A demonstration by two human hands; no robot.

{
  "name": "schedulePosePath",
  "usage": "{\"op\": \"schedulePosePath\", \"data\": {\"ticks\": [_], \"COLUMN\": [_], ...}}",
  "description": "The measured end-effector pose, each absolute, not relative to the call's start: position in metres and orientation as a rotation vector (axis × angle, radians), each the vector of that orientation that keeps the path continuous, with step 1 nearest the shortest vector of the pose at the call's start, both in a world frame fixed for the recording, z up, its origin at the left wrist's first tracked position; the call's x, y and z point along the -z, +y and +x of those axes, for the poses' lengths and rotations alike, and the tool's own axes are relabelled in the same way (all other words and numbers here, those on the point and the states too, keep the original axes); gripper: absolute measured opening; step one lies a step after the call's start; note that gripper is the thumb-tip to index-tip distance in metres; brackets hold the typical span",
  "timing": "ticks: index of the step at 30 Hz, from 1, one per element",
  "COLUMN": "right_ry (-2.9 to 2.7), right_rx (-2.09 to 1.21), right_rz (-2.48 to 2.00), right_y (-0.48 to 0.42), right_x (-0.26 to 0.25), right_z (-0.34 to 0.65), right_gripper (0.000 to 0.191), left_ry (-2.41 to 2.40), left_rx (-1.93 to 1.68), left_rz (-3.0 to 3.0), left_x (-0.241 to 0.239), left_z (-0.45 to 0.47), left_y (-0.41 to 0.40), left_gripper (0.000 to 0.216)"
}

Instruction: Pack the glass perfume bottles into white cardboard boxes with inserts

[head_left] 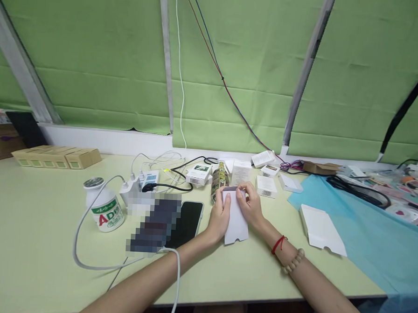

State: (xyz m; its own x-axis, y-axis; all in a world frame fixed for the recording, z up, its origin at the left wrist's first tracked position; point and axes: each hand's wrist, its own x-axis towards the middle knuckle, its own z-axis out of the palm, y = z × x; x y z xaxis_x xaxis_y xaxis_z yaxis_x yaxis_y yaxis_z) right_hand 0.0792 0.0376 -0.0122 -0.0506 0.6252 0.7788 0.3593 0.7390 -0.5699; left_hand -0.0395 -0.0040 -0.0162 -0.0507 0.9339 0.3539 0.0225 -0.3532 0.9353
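Note:
Between my two hands, above the front part of the table, is a small white cardboard box [236, 223] with a long flap pointing toward me. My left hand [220, 216] is closed on its left side, thumb on the white face. The fingers of my right hand [250, 203] pinch its upper right edge. Just behind my hands stand several small bottles with gold-coloured caps [221, 171], partly hidden. On the right lies another white box [320, 229], apart from my hands, its notched flap toward me.
Small white boxes [266, 186] lie at the back. Left of my hands are a phone [190, 221], a power strip [137, 192], a white bottle [104, 207] and a white cable [94, 267]. Brown boxes [56, 158] line the far left; blue sheeting [362, 244] covers the right.

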Motion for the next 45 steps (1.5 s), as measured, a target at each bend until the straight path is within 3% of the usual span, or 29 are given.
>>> {"op": "schedulePosePath", "data": {"ticks": [18, 30, 40, 45], "right_ry": [-1.669, -1.693, -1.535, -1.628], "right_rx": [-0.341, -0.319, -0.697, -0.538], "right_rz": [-0.837, -0.826, -0.782, -0.812], "right_y": [0.037, 0.037, 0.027, 0.030], "right_x": [0.015, 0.014, 0.006, 0.007], "right_z": [0.082, 0.082, 0.070, 0.072], "right_gripper": [0.018, 0.020, 0.027, 0.019], "left_ry": [1.031, 1.088, 1.263, 1.202], "left_rx": [-1.496, -1.468, -1.537, -1.665], "left_rz": [1.431, 1.430, 1.026, 1.100], "left_x": [0.011, 0.016, -0.001, -0.005], "left_z": [-0.039, -0.042, -0.045, -0.047], "left_y": [-0.010, -0.005, -0.001, 0.000], "left_gripper": [0.041, 0.032, 0.018, 0.022]}}
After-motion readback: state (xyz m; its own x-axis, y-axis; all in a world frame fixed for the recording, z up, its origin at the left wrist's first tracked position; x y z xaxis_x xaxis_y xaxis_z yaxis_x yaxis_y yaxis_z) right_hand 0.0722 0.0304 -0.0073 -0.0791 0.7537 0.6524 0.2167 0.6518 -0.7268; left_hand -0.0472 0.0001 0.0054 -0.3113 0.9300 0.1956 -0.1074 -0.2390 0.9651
